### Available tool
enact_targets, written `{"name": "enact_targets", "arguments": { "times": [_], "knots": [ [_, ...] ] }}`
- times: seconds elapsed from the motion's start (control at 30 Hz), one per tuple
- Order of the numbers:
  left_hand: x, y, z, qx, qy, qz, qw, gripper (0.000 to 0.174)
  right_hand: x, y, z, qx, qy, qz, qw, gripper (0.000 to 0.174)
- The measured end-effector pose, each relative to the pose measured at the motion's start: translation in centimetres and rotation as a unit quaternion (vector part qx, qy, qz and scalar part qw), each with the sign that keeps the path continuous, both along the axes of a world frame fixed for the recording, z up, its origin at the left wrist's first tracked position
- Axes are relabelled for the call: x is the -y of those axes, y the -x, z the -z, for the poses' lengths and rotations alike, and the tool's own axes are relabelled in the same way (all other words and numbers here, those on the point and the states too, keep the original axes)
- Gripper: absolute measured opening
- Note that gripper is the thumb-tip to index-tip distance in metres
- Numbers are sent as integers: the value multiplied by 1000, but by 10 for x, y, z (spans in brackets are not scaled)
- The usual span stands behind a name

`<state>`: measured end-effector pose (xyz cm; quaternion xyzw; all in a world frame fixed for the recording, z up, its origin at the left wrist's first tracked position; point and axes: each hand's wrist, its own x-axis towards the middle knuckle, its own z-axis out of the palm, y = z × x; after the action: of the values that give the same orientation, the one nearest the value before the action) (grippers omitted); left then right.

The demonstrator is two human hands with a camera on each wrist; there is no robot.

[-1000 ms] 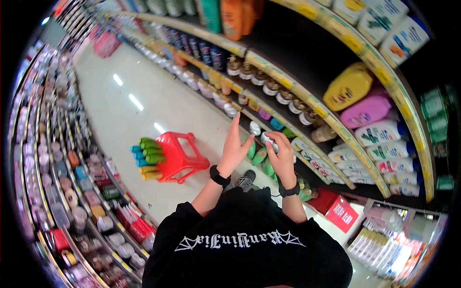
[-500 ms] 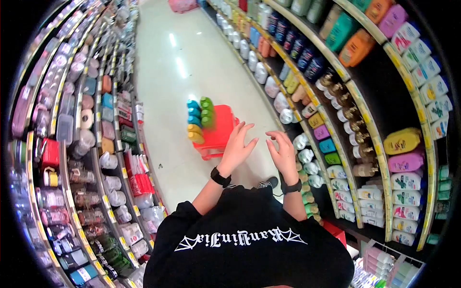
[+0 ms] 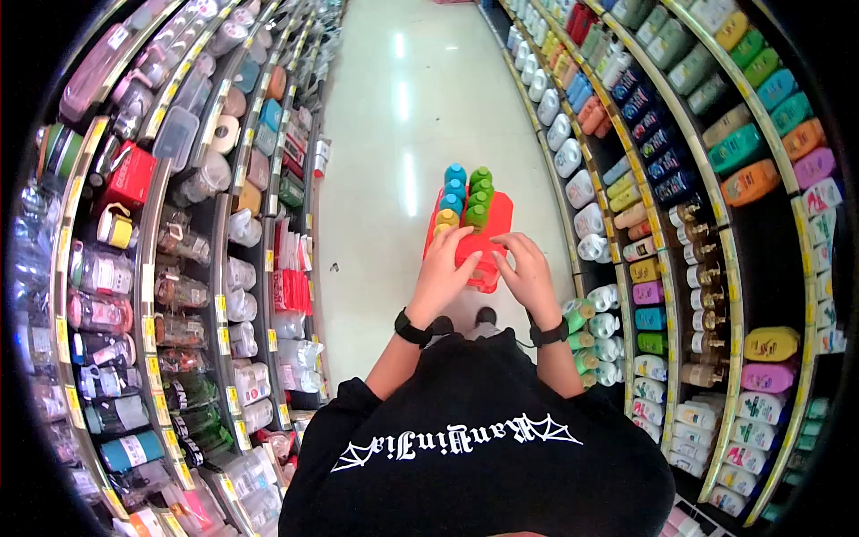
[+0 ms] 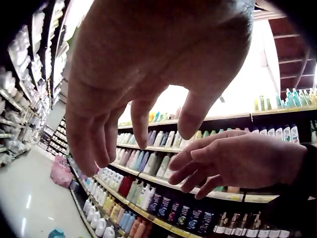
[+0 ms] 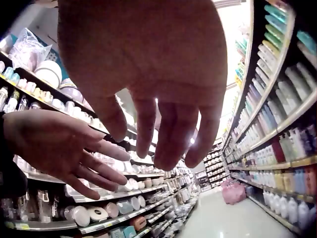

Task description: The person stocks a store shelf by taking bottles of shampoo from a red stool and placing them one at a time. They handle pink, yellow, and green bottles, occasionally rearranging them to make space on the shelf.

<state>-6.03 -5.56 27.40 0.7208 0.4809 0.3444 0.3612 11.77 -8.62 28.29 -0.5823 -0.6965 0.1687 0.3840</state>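
Both hands are held up in front of the chest, apart and with nothing in them. In the head view the left hand (image 3: 445, 268) has its fingers extended and overlaps the near left part of a red plastic stool (image 3: 495, 234). Facing it, the right hand (image 3: 526, 273) has loosely bent fingers at the stool's near right corner. On the stool stand bottles in two rows: blue bottles (image 3: 454, 189) and yellow bottles (image 3: 446, 217) on the left, green bottles (image 3: 480, 199) on the right. Both wrist views show relaxed, spread fingers above the aisle.
Shelves of bottles (image 3: 658, 161) run along the right, with green-bodied, white-capped bottles (image 3: 582, 327) low beside the right arm. Cups and containers fill the left shelves (image 3: 183, 286). A pale tiled floor (image 3: 376, 179) lies between them. Farther off sits a pink bundle (image 5: 233, 192).
The head view has turned from the right shelves to straight down the aisle. The stool with its bottles now appears in front of the hands. Both hands stay empty.
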Motion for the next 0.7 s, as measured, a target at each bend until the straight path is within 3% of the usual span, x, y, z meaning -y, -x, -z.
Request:
{"name": "enact_targets", "arguments": {
  "times": [0.33,0.5,0.6,0.7],
  "knots": [
    [-30,38,32,2,37,-55,998,43,-60,30,34,82,37,-41,995,18],
    [-63,45,68,-5,115,-66,991,42,-96,37,62,87,59,-55,993,19],
    [-82,44,109,-18,141,-70,987,42,-118,37,86,85,93,-51,991,19],
    [-97,42,157,-57,158,-69,983,43,-137,30,145,138,93,-7,986,19]
  ]
}}
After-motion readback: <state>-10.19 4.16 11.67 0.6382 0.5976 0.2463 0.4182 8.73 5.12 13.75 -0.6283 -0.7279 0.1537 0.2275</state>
